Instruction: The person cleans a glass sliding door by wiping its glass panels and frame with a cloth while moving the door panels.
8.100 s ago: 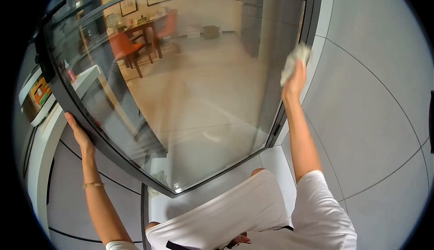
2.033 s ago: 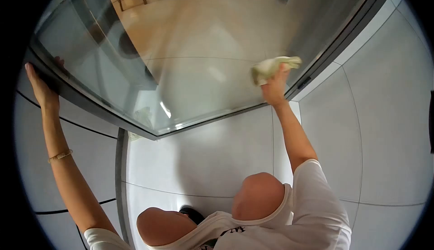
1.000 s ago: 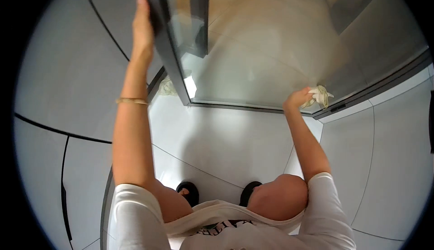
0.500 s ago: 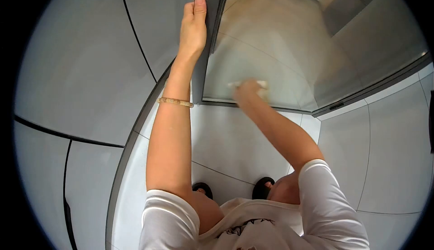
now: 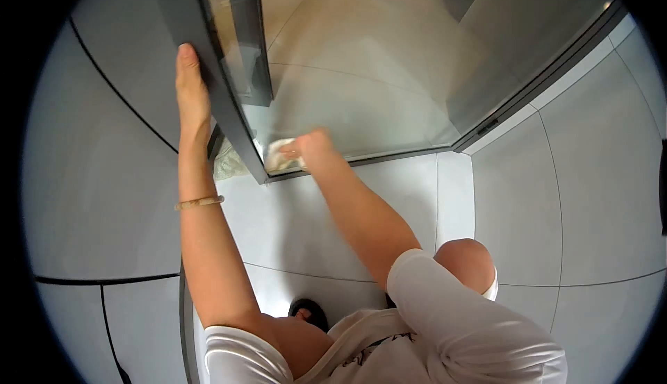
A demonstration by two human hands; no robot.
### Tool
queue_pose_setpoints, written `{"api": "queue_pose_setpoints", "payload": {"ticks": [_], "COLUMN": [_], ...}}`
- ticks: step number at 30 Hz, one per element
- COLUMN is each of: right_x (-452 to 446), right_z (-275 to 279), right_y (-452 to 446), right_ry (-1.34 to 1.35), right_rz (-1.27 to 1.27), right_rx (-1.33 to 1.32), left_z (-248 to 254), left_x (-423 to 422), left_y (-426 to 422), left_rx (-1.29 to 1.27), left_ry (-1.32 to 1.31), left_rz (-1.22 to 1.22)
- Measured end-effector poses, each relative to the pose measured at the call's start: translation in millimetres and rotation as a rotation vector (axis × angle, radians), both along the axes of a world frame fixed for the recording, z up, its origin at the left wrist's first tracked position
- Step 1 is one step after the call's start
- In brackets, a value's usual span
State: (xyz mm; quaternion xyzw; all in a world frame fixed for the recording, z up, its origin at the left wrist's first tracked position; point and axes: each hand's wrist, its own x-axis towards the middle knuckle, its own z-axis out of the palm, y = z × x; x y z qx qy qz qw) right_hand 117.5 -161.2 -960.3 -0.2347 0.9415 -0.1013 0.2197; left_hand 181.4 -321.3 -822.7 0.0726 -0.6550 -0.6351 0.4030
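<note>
A glass door (image 5: 361, 71) with a dark grey frame stands in front of me. My left hand (image 5: 192, 92) grips the frame's left upright, thumb on the near side and the other fingers hidden behind it. At the glass's lower left corner, my right hand (image 5: 309, 149) presses a pale cloth (image 5: 279, 155) against the pane. Motion blurs that hand a little, but its fingers are on the cloth.
Grey cabinet fronts (image 5: 104, 176) with dark gaps fill the left side. Another pale cloth (image 5: 228, 162) lies on the floor behind the door frame. White floor tiles (image 5: 313, 224) are below, around a black slipper (image 5: 308, 312). A grey tiled wall (image 5: 514, 203) rises at the right.
My right hand has moved left along the bottom of the glass with the cloth, from the right corner to the left one. My left hand still holds the frame; the view has shifted.
</note>
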Motion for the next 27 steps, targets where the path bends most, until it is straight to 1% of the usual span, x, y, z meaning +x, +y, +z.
{"api": "queue_pose_setpoints", "payload": {"ticks": [1, 2, 4, 5, 6, 7, 8, 10, 11, 12, 13, 15, 17, 18, 20, 21, 22, 23, 24, 25, 26, 27], "right_x": [-7, -17, -41, -52, -63, -74, -89, -112, -116, -119, -130, -149, -164, -169, -176, -176, -173, -167, -160, -156, -150, -143], "right_z": [-6, -13, -23, -22, -21, -21, -20, 5, 18, 29, 39, 56, 65, 63, 47, 39, 31, 23, 16, 10, 7, 10], "right_y": [25, 49, 98, 125, 151, 178, 199, 241, 271, 298, 314, 345, 366, 370, 363, 353, 345, 338, 330, 321, 311, 300], "right_ry": [0.118, 0.136, 0.073, 0.065, 0.056, 0.047, 0.107, 0.072, 0.166, 0.259, 0.225, 0.255, 0.293, 0.281, 0.222, 0.208, 0.218, 0.243, 0.282, 0.334, 0.398, 0.481], "right_rz": [0.100, 0.128, 0.081, 0.063, 0.045, 0.027, 0.049, 0.007, -0.012, -0.030, -0.215, -0.466, -0.751, -0.916, -1.227, -1.313, -1.357, -1.389, -1.402, -1.417, -1.436, -1.469], "right_rx": [0.157, 0.208, 0.229, 0.253, 0.278, 0.303, 0.553, 0.734, 0.682, 0.629, 0.700, 0.634, 0.302, -0.013, -0.900, -1.329, -1.569, -1.742, -1.822, -1.844, -1.821, -1.633], "left_z": [-2, 0, 12, 9, 11, 10, 8, 2, 3, -3, -5, -8, -6, -4, -1, -1, -2, -1, 0, -2, -5, -5], "left_x": [-1, -1, 7, 0, 0, -1, -2, -8, -7, -11, -12, -12, -9, -9, -10, -10, -11, -11, -11, -11, -11, -12], "left_y": [1, 2, 13, 18, 18, 17, 15, 13, 13, 6, 2, 3, 7, 10, 16, 13, 12, 15, 18, 17, 13, 11], "left_rx": [-0.012, 0.019, 0.035, 0.027, 0.068, 0.053, 0.038, -0.014, -0.007, -0.037, -0.026, -0.012, -0.013, -0.010, -0.046, -0.037, -0.040, -0.041, -0.038, -0.035, -0.025, -0.016], "left_ry": [-0.009, -0.038, -0.075, 0.002, 0.000, -0.009, -0.020, 0.031, 0.012, 0.030, 0.022, 0.012, -0.029, -0.035, 0.002, -0.006, -0.001, 0.022, 0.045, 0.049, 0.036, 0.023], "left_rz": [0.048, 0.079, 0.003, 0.118, 0.055, 0.067, 0.078, 0.169, 0.154, 0.190, 0.215, 0.239, 0.297, 0.291, 0.300, 0.289, 0.282, 0.294, 0.304, 0.294, 0.291, 0.287]}}
